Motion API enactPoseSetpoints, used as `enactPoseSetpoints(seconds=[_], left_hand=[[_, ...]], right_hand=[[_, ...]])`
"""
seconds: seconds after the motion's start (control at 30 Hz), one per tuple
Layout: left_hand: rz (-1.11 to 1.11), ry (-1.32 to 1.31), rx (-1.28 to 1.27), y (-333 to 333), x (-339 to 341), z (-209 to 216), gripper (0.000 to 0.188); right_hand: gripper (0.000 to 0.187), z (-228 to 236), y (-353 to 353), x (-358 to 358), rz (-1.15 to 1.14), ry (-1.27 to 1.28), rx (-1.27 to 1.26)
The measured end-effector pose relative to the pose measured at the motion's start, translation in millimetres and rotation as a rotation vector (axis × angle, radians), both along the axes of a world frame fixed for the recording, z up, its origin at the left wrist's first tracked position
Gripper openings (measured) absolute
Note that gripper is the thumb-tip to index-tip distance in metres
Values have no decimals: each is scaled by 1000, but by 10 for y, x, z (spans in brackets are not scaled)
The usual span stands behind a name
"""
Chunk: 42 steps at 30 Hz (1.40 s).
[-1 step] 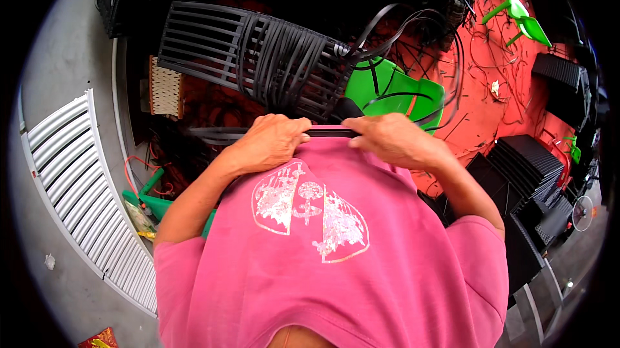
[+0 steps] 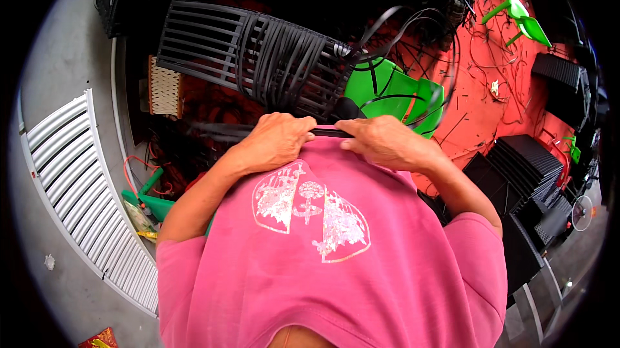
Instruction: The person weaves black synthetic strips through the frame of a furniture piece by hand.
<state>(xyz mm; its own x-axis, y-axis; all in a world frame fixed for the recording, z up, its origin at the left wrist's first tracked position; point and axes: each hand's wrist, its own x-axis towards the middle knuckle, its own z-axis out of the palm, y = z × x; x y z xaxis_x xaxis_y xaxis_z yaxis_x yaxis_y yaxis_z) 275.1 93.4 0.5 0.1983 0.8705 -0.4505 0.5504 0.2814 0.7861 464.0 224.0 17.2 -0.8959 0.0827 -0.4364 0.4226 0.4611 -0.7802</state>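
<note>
Just beyond the hem of my pink shirt, both hands are closed on a flat black strip, which shows in the narrow gap between my fingers. My left hand pinches it on one side and my right hand on the other; the fingertips are partly hidden. Blurred dark strip lengths trail off to the left of my left hand. Ahead lies a black slatted panel with a thick winding of black strip around its middle. Loose strip loops arc above a green plastic chair at the panel's right end.
A white slatted frame lies on the grey floor at left, near a green bin. Strip scraps litter the red floor. Another green chair stands far right, with stacked black panels nearer.
My two hands have come slightly closer together along the strip. The loose strip loops over the green chair have shifted and blurred.
</note>
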Motion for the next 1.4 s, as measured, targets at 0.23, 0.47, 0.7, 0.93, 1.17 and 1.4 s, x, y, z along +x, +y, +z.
enactPoseSetpoints(seconds=[0.23, 0.47, 0.7, 0.93, 1.17, 1.4], left_hand=[[541, -570, -143, 85, 223, -629, 22], [1118, -1645, -480, 312, 452, -1660, 25], [1341, -961, -383, 322, 434, -1601, 28], [1167, 26, 576, 511, 231, -1518, 25], [914, 210, 744, 658, 131, -1226, 16], [1242, -511, 76, 528, 239, -1014, 22]], right_hand=[[27, -154, 621, 395, -20, -355, -266], [18, -164, 729, 657, -373, -233, -989], [24, -240, 353, 166, 78, 56, -1249], [21, -114, 446, 79, -3, -308, -648], [15, -666, 250, -252, -123, 293, 133], [16, -1256, 354, -718, -128, 189, 227]])
